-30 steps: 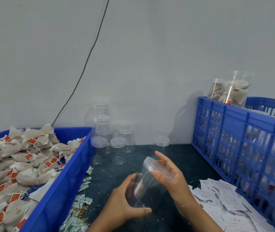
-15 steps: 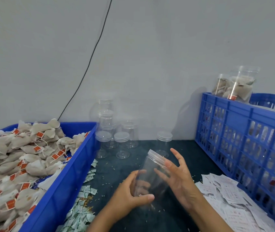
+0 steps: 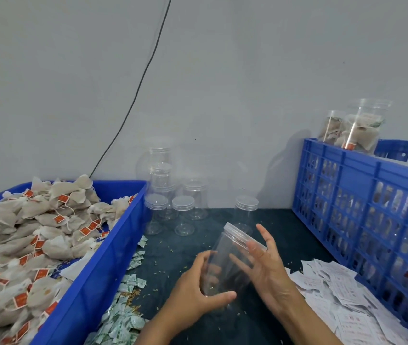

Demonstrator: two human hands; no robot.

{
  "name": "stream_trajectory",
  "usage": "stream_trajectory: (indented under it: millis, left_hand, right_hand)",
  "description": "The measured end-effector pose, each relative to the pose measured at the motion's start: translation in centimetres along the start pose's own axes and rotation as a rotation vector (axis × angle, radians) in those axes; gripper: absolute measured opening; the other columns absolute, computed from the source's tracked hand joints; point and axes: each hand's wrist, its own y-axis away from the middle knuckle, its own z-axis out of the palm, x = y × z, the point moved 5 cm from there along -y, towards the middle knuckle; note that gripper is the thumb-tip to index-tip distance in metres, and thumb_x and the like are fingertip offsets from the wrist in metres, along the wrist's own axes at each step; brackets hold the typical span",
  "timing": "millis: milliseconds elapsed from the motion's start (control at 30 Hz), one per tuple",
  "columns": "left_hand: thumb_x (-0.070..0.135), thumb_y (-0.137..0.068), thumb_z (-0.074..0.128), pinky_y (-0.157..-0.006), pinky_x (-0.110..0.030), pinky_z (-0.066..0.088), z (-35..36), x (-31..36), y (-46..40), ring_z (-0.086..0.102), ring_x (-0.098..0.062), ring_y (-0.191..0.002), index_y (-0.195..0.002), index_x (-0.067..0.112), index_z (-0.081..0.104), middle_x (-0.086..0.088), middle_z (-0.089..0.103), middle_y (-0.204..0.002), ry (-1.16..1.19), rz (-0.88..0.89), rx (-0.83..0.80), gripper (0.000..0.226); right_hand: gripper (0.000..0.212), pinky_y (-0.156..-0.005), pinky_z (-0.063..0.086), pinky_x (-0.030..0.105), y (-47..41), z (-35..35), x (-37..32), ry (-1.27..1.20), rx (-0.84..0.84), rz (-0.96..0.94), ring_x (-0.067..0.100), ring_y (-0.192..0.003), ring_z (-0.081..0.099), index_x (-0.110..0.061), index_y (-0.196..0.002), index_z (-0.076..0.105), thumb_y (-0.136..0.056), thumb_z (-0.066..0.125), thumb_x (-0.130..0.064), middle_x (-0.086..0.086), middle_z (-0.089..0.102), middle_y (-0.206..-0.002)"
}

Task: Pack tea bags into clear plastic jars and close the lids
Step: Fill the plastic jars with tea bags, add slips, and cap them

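Flanking the held jar (image 3: 232, 265), two blue containers set the work up: the crate (image 3: 362, 210) to its right carries filled jars (image 3: 358, 130) on its rim, likely the finished stock, and the bin (image 3: 93, 265) to its left is heaped with tea bags (image 3: 36, 235), kept within easy reach for loading. Behind the held jar, by the wall, empty lidded jars (image 3: 170, 195) stand on the dark desk (image 3: 173, 260), some stacked to save room. Right of the held jar lies a spread of white paper slips (image 3: 342, 300); left of it, small green-printed sachets (image 3: 126, 305). The held jar itself is tilted over the desk, lid (image 3: 244, 236) on and pointing away, with nothing visible inside. The left hand (image 3: 198, 295) wraps its base, fingers and thumb curled round it to steady it. The right hand (image 3: 265, 267) sits beside the lid end with fingers spread and straight, one resting on the lid, probably about to unscrew it so packing can begin.
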Motion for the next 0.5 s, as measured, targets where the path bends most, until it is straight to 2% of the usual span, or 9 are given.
stream_trajectory:
  millis: [67,133,167,233,300,367,433,500]
  left_hand:
    - [0.056,-0.058,0.079,-0.087,-0.023,0.053,-0.3,0.1,0.1,0.064,-0.003,-0.102,-0.13,0.038,0.041,0.01,0.065,-0.114,0.002,0.017,-0.001,0.084]
    - [0.046,-0.059,0.079,-0.085,-0.029,0.055,-0.1,-0.1,-0.1,0.067,-0.016,-0.099,-0.132,0.025,0.044,-0.005,0.067,-0.114,0.211,-0.017,-0.073,0.083]
    - [0.042,-0.061,0.077,-0.083,-0.031,0.055,0.1,-0.2,-0.3,0.067,-0.022,-0.096,-0.132,0.017,0.045,-0.012,0.068,-0.113,0.327,-0.045,-0.128,0.082]
    - [0.04,-0.067,0.073,-0.081,-0.036,0.055,0.5,0.0,-0.1,0.066,-0.026,-0.095,-0.135,0.01,0.043,-0.016,0.067,-0.11,0.488,-0.098,-0.268,0.081]
    - [0.048,-0.07,0.072,-0.084,-0.038,0.054,0.7,0.1,0.1,0.065,-0.028,-0.098,-0.139,0.01,0.04,-0.018,0.063,-0.116,0.535,-0.124,-0.407,0.086]
    - [0.055,-0.074,0.071,-0.087,-0.036,0.052,0.8,0.0,0.3,0.064,-0.029,-0.101,-0.142,0.007,0.038,-0.021,0.059,-0.122,0.557,-0.1,-0.509,0.09]
    - [0.053,-0.073,0.073,-0.086,-0.034,0.052,0.6,0.1,0.4,0.064,-0.029,-0.104,-0.142,0.005,0.036,-0.02,0.059,-0.124,0.597,-0.089,-0.493,0.092]
    - [0.041,-0.066,0.081,-0.09,-0.036,0.052,0.0,0.0,0.1,0.063,-0.029,-0.11,-0.141,0.01,0.037,-0.017,0.059,-0.128,0.611,-0.087,-0.331,0.092]
  right_hand:
    - [0.067,-0.103,0.043,0.051,0.1,0.0,-0.1,-0.039,-0.022,-0.013,0.028,-0.112,0.064,-0.025,-0.138,0.04,-0.077,0.067,-0.015,0.012,0.066,-0.121]
    - [0.06,-0.104,0.043,0.051,0.2,0.2,-0.1,-0.104,-0.078,0.011,0.027,-0.11,0.065,-0.021,-0.139,0.042,-0.082,0.061,-0.014,0.014,0.065,-0.123]
    - [0.061,-0.102,0.044,0.051,0.3,0.4,-0.1,-0.144,-0.103,0.026,0.026,-0.108,0.065,-0.018,-0.139,0.043,-0.082,0.064,-0.016,0.014,0.065,-0.123]
    - [0.076,-0.101,0.046,0.051,0.4,0.6,0.1,-0.237,-0.148,0.072,0.026,-0.109,0.065,-0.014,-0.139,0.045,-0.072,0.08,-0.025,0.016,0.062,-0.127]
    - [0.09,-0.105,0.041,0.054,0.5,1.0,-0.1,-0.307,-0.249,0.1,0.03,-0.121,0.058,-0.011,-0.139,0.048,-0.062,0.089,-0.034,0.018,0.055,-0.136]
    - [0.094,-0.108,0.035,0.059,0.5,1.0,-0.4,-0.401,-0.302,0.123,0.035,-0.13,0.048,-0.007,-0.139,0.048,-0.06,0.089,-0.039,0.019,0.049,-0.142]
    - [0.097,-0.108,0.034,0.06,0.3,0.4,-0.8,-0.456,-0.259,0.132,0.035,-0.131,0.048,-0.009,-0.139,0.046,-0.058,0.089,-0.041,0.019,0.05,-0.141]
    - [0.083,-0.103,0.042,0.056,0.0,-0.3,-1.2,-0.35,-0.137,0.075,0.031,-0.125,0.055,-0.011,-0.137,0.046,-0.067,0.084,-0.035,0.016,0.055,-0.137]
